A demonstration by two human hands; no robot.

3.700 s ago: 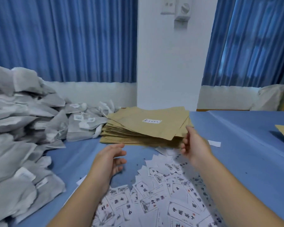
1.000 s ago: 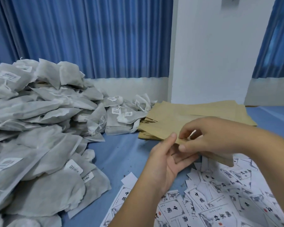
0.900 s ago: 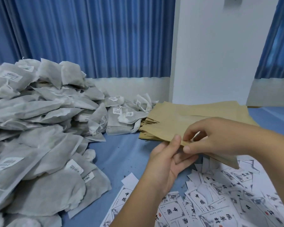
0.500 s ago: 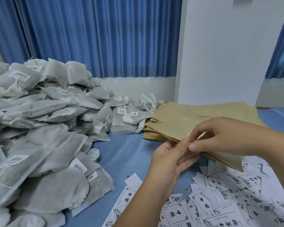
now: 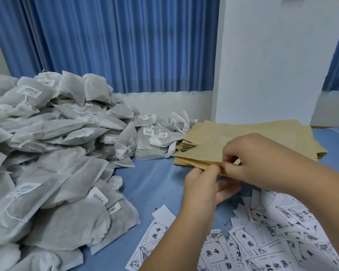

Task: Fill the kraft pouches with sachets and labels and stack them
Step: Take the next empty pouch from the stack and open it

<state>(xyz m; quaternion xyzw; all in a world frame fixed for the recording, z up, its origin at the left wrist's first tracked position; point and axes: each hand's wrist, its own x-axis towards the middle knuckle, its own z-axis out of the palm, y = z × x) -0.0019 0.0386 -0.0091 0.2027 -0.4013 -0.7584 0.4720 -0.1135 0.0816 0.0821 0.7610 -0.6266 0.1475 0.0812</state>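
Note:
A flat kraft pouch [image 5: 205, 151] is lifted off the front of the kraft pouch stack [image 5: 262, 132]. Both hands pinch its near edge. My left hand [image 5: 205, 189] holds it from below with thumb on top. My right hand [image 5: 258, 159] grips the same edge from above, fingertips meeting the left thumb. A big heap of white fabric sachets [image 5: 53, 153] with barcode stickers fills the left side. Printed paper labels [image 5: 262, 241] lie scattered under my forearms at the front right.
The blue table cover [image 5: 153, 184] shows between the sachet heap and the labels. Blue curtains [image 5: 125, 45] and a white pillar [image 5: 272, 55] stand behind the table.
My hands went from apart over the labels to gripping one pouch off the stack. Over the last second the fingers have drawn closer along its near edge.

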